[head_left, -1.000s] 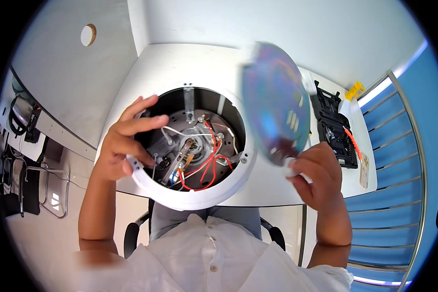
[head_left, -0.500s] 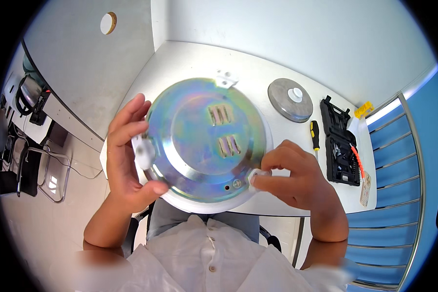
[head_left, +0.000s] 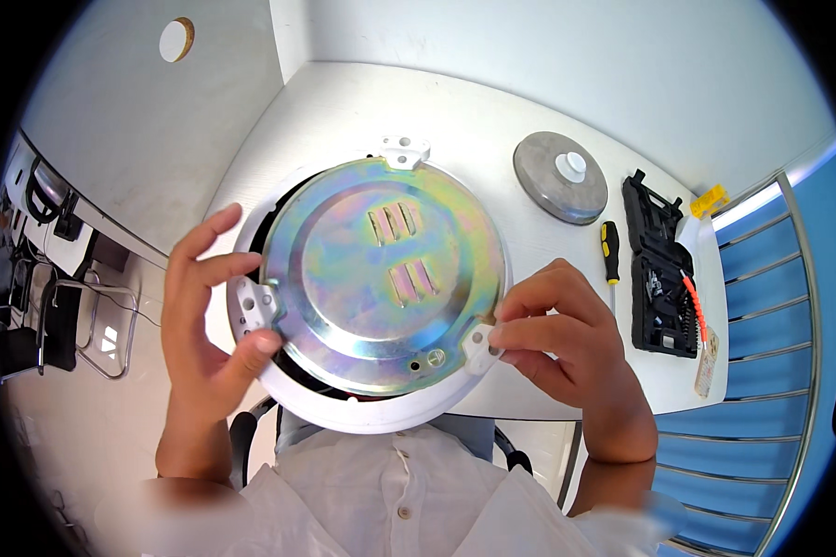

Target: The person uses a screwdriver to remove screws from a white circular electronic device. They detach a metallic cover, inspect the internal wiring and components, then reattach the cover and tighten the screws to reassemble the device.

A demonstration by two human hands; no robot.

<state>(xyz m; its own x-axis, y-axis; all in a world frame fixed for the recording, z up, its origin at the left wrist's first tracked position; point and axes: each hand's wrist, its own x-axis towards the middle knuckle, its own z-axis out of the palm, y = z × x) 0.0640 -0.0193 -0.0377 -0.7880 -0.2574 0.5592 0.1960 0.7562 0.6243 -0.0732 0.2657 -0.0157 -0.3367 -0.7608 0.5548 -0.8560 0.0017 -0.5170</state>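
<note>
A round metal base plate [head_left: 353, 269] with a rainbow sheen and two groups of slots lies over a white round appliance housing [head_left: 381, 420]. White plastic feet sit at its edge: a far foot [head_left: 404, 153], a left foot [head_left: 255, 304] and a right foot [head_left: 480, 349]. My left hand [head_left: 200, 325] is open, its fingers spread, with thumb and forefinger at either end of the left foot. My right hand [head_left: 557, 339] is closed, pinching the right foot between thumb and fingers. A dark gap shows between plate and housing on the left and near sides.
A grey metal disc with a white knob [head_left: 567, 176] lies right of the housing. Beside it are a yellow-and-black screwdriver [head_left: 609, 252] and an open black tool case [head_left: 659, 288] holding an orange flexible shaft [head_left: 695, 306]. A yellow object [head_left: 709, 200] lies behind the case.
The base plate has shifted a little left and turned slightly, and the dark gap at its left side now shows. My left hand's fingers have spread wider and moved left.
</note>
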